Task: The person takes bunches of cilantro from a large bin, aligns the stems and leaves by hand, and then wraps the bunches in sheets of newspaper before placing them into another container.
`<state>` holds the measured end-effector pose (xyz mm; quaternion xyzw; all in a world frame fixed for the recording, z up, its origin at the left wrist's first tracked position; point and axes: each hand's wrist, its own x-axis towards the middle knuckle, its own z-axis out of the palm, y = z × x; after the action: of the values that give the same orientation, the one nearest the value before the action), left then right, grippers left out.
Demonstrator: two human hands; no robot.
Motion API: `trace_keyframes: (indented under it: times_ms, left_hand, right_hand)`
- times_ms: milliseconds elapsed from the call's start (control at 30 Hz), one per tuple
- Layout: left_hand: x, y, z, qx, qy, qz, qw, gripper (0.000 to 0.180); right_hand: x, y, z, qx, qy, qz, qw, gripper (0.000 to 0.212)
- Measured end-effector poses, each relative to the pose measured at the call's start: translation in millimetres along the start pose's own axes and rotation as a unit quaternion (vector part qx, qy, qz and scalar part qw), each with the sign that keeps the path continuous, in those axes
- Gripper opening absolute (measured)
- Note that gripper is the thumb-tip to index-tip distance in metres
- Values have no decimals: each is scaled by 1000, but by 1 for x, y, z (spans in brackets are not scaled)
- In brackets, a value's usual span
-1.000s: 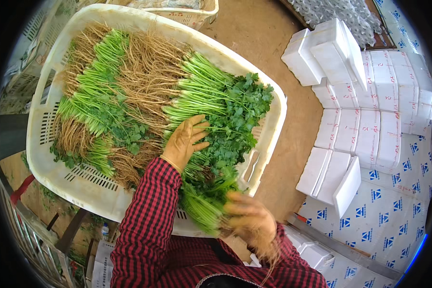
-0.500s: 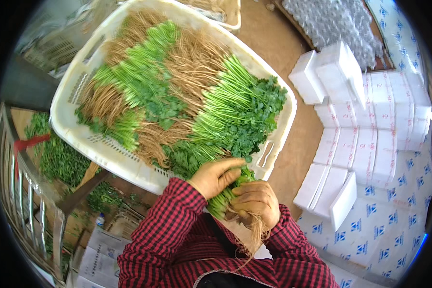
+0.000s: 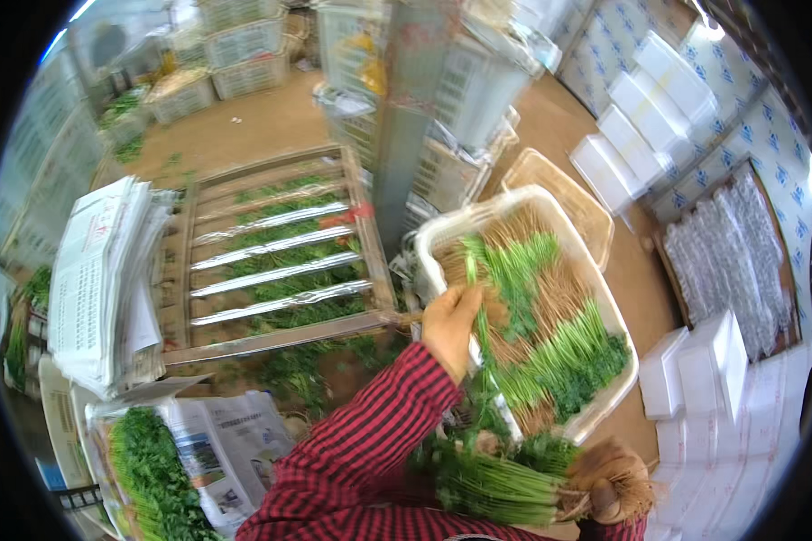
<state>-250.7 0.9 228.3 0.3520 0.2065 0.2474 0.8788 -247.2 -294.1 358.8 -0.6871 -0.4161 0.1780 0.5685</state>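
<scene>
My left hand [image 3: 451,326] is over the left rim of a white plastic crate [image 3: 624,397], fingers closed on a thin green stalk [image 3: 484,347]; blur softens the detail. At the lower right, my right hand [image 3: 603,498] is closed round the root end of a bunch of leafy green herbs [image 3: 505,485], which look like coriander. The bunch lies sideways before my body, its brown roots [image 3: 622,464] spilling over the hand. Inside the crate, rows of similar rooted bunches [image 3: 564,365] alternate green stems with brown roots.
A slatted metal rack [image 3: 280,261] with greens beneath stands left of the crate. Newspapers [image 3: 99,279] are stacked on its left; a box of greens [image 3: 158,473] sits at lower left. A metal post [image 3: 410,135] rises behind. White foam boxes [image 3: 708,370] stand right.
My view has swung left. My left hand has left the bunch and moved to the crate's left side, closing on a stalk. My right hand keeps the bunch, now lower in view.
</scene>
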Motion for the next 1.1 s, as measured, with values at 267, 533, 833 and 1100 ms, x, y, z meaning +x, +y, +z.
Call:
trace_keyframes:
  times_ms: [267,533,833,1100]
  left_hand:
    - [88,116,-175,234,198,304,902,64]
    - [-195,106,-266,185,157,155,957,62]
    - [-246,193,-255,231,-173,140,947,106]
    - [-137,235,-288,562,202,-111,795,108]
  right_hand:
    - [0,0,65,-52,-193,-155,967,29]
    - [42,-75,159,-117,-246,-232,934,31]
    - [195,-71,334,70,-391,40,917,22]
    - [356,125,502,-123,-378,94,913,51]
